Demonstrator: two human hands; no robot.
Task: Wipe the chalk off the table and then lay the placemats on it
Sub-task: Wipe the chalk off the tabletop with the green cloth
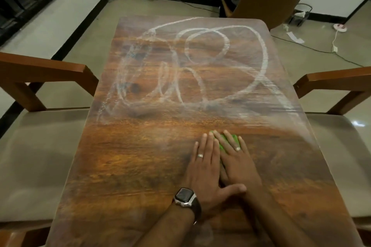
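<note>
green cloth (228,142) under flat fingers (227,136), chalk (192,62) beyond

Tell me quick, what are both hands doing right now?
Left hand: open, fingers straight, pressing flat, thumb across the right wrist.
Right hand: open, fingers straight, pressing the green cloth onto the table.

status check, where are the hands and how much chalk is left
Left hand and right hand flat, pressing green cloth on table. Chalk scribbles cover far half. No placemats visible.
</note>
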